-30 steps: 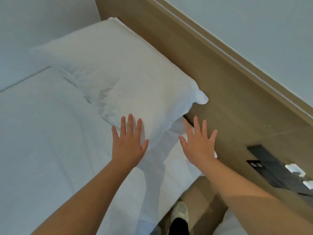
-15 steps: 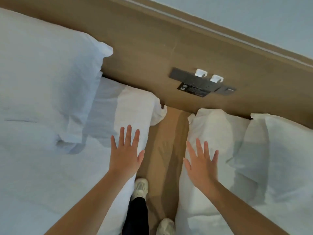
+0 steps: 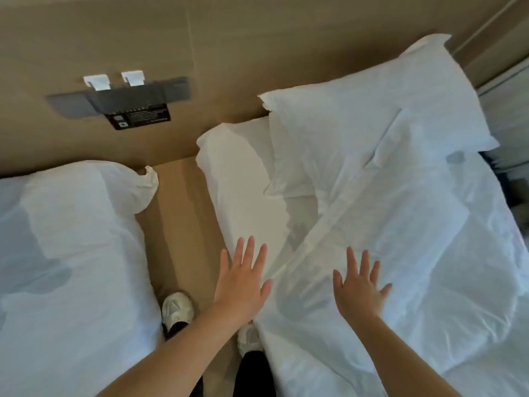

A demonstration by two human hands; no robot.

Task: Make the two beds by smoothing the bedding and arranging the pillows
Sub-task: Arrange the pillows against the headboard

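Rumpled white duvet [image 3: 400, 253], plump pillow [image 3: 372, 110]

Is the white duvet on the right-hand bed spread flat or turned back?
Turned back: the crumpled white duvet has a diagonal top edge, leaving white sheet bare beside the white pillow.

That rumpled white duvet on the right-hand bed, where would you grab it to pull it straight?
Probably grip the duvet by its turned-back edge, the band running diagonally toward the pillow. Come from the aisle side, near the left hand: there the edge lies loose on the sheet, easy to pinch.
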